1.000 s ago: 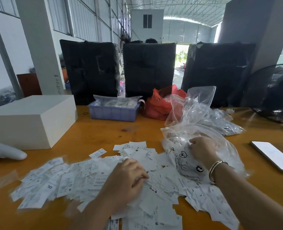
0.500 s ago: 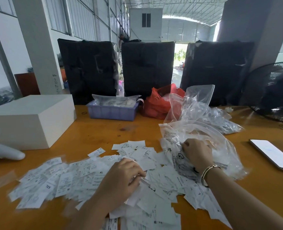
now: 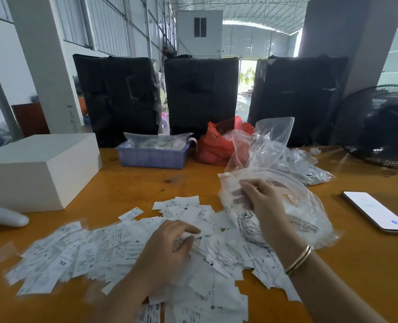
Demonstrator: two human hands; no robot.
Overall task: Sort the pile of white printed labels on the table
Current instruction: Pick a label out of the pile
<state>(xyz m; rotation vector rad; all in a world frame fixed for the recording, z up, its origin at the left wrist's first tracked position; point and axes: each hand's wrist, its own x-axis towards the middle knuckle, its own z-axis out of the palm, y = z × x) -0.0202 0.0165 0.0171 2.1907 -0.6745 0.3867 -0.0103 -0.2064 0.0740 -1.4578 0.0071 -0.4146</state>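
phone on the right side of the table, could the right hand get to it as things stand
Probably yes, though not at once. The phone lies bare on the table with nothing between it and the right hand, but that hand is pinching the clear plastic bag and must let go first.

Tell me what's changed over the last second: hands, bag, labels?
The right hand moved up the clear plastic bag and now pinches its upper edge, lifting it. The left hand stays curled on the pile of labels, gathering some. White box, purple tray and phone are unmoved.
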